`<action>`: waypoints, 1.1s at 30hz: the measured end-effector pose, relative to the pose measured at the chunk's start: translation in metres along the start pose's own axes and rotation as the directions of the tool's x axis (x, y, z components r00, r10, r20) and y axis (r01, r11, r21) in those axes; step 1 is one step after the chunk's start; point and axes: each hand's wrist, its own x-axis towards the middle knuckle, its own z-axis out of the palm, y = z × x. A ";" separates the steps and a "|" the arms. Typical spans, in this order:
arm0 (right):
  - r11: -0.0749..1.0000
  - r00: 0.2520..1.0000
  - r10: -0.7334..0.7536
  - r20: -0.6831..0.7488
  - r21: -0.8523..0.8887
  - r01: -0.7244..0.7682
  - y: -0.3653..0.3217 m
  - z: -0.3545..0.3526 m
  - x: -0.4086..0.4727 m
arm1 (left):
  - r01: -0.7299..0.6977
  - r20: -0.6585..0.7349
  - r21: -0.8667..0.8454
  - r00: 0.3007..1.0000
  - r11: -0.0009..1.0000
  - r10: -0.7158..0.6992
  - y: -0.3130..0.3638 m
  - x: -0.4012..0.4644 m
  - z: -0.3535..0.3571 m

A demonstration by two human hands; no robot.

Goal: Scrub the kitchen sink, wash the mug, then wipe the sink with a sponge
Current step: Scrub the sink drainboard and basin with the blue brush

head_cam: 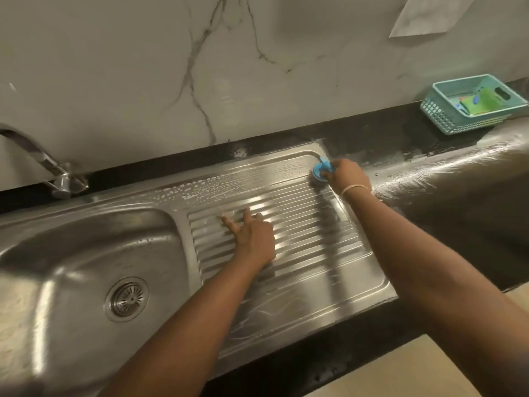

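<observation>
A steel sink with a round drain fills the left; its ribbed drainboard runs to the right, with soap suds along its far edge. My right hand is shut on a blue-handled scrubber pressed on the drainboard's far right corner. My left hand lies flat on the ribs with its fingers spread, holding nothing. No mug is in view.
A steel tap stands at the back left against the marble wall. A teal basket holding green sponges sits on the wet black counter at the back right. The counter's front edge runs along the lower right.
</observation>
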 end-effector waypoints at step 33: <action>0.946 0.944 -0.310 0.108 -0.065 0.318 -0.013 0.008 -0.004 | 0.237 0.026 -0.071 0.972 0.969 -0.235 0.022 0.012 -0.005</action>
